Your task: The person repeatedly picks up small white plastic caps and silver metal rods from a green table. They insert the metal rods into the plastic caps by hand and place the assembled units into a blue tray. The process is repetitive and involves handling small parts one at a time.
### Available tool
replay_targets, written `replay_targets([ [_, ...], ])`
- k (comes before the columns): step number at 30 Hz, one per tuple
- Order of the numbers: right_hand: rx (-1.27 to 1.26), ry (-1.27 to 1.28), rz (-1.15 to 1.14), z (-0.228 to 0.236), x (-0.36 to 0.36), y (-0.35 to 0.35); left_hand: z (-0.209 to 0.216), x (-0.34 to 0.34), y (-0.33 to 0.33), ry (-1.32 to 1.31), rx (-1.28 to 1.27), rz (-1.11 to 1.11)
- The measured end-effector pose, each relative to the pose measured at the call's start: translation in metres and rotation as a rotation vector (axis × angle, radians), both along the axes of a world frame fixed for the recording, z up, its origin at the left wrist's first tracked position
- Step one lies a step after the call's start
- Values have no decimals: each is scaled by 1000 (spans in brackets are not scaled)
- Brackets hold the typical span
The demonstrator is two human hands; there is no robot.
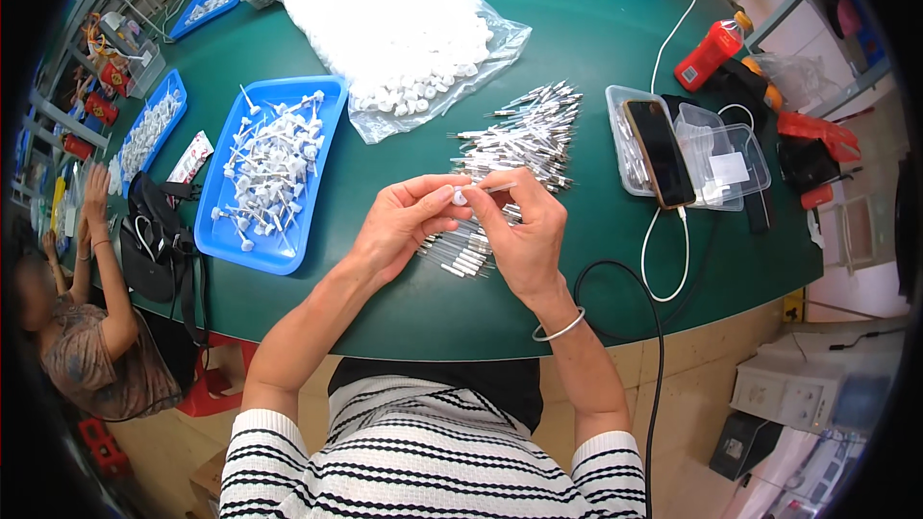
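My left hand (402,221) pinches a small white plastic cap (460,198) between thumb and fingertips. From the other side, my right hand (529,235) grips a thin metal-and-white rod (500,187), its end pointing at the cap and close to it or touching. Whether the rod sits inside the cap is too small to tell. Under and behind both hands lies a pile of similar thin rods (529,135) on the green table (423,322). To the left, a blue tray (310,221) holds many rods with white caps on them (274,159).
A transparent bag of loose white caps (413,82) lies behind my hands. At right are a cabled phone (660,149), a plastic box (735,159) and a red bottle (710,56). A black bag (152,231) hangs at the left edge near another person (96,346).
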State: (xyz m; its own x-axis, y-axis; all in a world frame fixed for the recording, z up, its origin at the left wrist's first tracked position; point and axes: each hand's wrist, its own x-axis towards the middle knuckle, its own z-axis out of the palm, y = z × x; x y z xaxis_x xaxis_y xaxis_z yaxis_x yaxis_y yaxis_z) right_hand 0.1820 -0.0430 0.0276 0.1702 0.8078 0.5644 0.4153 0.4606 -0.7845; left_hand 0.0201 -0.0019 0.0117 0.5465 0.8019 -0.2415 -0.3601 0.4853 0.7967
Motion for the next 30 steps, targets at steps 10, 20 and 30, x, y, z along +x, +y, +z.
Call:
replay_targets([
  [10, -3, 8, 0, 0, 1, 0, 0, 0, 1, -1, -12, -5],
  [20, 2, 8, 8, 1, 1, 0, -2, -1, 2, -5, -55, -36],
  [30, 2, -10, 4, 1, 1, -1, 1, -1, 2, -15, -52, -30],
])
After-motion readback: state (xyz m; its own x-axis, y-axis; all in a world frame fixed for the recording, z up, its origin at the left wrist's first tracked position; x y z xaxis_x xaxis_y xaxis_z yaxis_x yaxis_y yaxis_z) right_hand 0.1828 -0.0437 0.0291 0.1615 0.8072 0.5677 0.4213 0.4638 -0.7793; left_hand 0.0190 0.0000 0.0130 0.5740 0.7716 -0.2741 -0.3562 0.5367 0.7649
